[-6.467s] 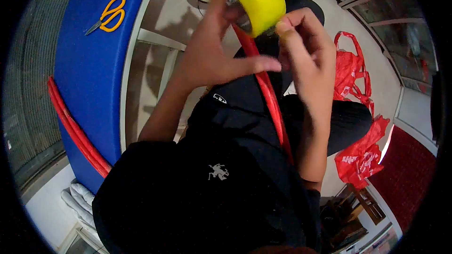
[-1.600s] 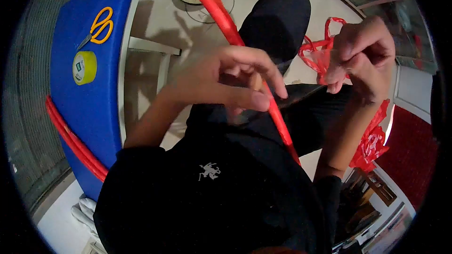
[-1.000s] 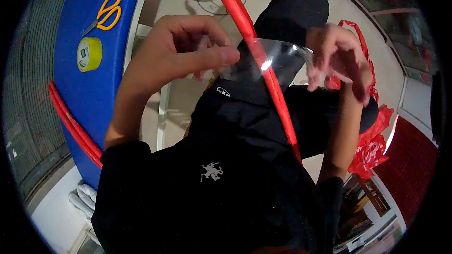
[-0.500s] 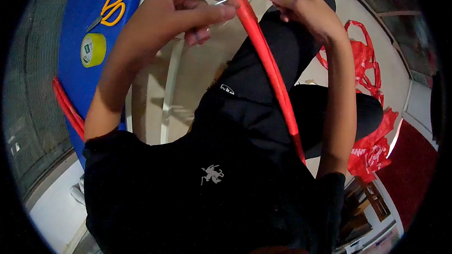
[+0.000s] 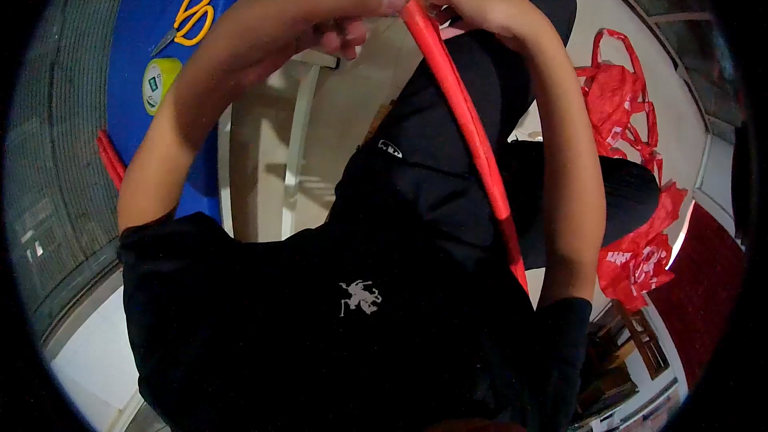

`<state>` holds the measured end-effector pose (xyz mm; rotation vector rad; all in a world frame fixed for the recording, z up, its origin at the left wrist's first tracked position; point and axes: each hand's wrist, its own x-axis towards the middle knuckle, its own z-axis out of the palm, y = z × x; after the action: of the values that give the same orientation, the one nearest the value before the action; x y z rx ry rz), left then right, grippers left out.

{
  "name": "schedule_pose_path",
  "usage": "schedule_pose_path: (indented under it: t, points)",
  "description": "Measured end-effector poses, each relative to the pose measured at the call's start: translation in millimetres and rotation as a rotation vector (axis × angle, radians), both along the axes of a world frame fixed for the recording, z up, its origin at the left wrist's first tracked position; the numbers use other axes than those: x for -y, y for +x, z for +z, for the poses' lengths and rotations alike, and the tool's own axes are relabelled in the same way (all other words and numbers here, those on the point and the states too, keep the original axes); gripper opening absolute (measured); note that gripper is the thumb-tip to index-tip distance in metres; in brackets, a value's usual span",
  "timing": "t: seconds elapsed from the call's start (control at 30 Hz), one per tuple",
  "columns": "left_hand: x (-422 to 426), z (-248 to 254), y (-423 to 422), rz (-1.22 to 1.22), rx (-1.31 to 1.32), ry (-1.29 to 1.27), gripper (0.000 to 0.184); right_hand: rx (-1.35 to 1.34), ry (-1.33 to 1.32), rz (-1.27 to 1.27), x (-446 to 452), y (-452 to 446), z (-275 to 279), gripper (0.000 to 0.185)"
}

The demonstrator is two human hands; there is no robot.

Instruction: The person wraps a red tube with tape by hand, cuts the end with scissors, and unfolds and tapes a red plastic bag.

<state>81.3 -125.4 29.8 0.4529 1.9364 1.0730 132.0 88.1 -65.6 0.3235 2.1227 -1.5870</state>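
Note:
A long, folded red plastic strip point(image 5: 452, 84) runs from between my hands down across my black-clad leg. My left hand point(image 5: 332, 8) is closed near its top end, thumb against the left edge and fingers reaching behind. My right hand point(image 5: 476, 4) meets the strip's right edge with thumb and fingertips pinched together. Something pale or clear shows faintly at these fingertips; I cannot make out what it is. Left of my arm, orange-handled scissors point(image 5: 192, 24) and a yellow-green roll of tape point(image 5: 158, 84) lie on a blue surface.
The blue surface point(image 5: 144, 0) stands at the left, with another red strip point(image 5: 110, 158) at its near edge. Cut red plastic bags point(image 5: 616, 100) lie on the pale floor to the right, beyond my knee. A dark red mat point(image 5: 700, 296) is at the far right.
My right hand has moved left to meet the strip's top end. My left hand has shifted slightly onto the strip; the clear glinting piece seen in its fingers earlier no longer shows plainly.

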Motion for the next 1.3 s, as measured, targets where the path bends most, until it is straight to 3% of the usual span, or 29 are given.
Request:
schedule_pose_path:
  t: [0.3,0.63,0.9,1.03,1.13,1.2,1.3]
  points:
    - [6,12,10,0.025,-0.011,-0.053,0.042,0.12,-0.587,-0.07,18,11,-11,0.024]
    - [21,24,21,-0.035,-0.134,-0.012,0.041,-0.055,-0.803,-0.353,22,27,-22,0.021]
    - [25,21,23,-0.084,-0.151,-0.001,0.041,0.025,-1.267,-0.344,20,35,-19,0.022]
    - [24,21,21,-0.14,-0.142,-0.035,0.042,0.009,-1.216,-0.383,19,37,-22,0.025]
    - [29,12,15,-0.148,-0.136,-0.025,0.042,-0.044,-1.361,-0.255,20,36,-21,0.03]
    - [29,9,12,-0.153,-0.151,-0.025,0.042,-0.159,-0.825,-0.447,29,40,-11,0.035]
    - [30,10,13,-0.142,-0.167,-0.028,0.041,-0.123,-0.817,-0.52,39,45,-2,0.04]
